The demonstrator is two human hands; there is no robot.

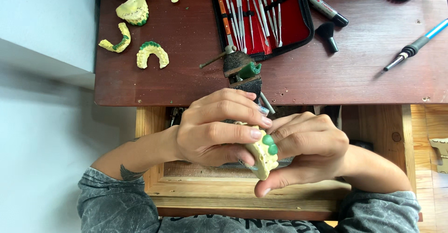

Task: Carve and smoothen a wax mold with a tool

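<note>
Yellow plaster cast (262, 157) with green wax sits at frame centre, pinched between your left hand (215, 129) and right hand (309, 148), both clenched on it, over the open drawer (261, 196), probably to catch crumbs. Above, a vise (241, 69); tool case (261, 13) top centre; more casts (140, 32) upper left.

Dark red-brown counter (186, 51), scattered with grit.
On it lay a red case of metal tools (261, 13), yellow dental casts (151, 53), a marker (326, 8) and a blue-handled tool (413, 48).
</note>
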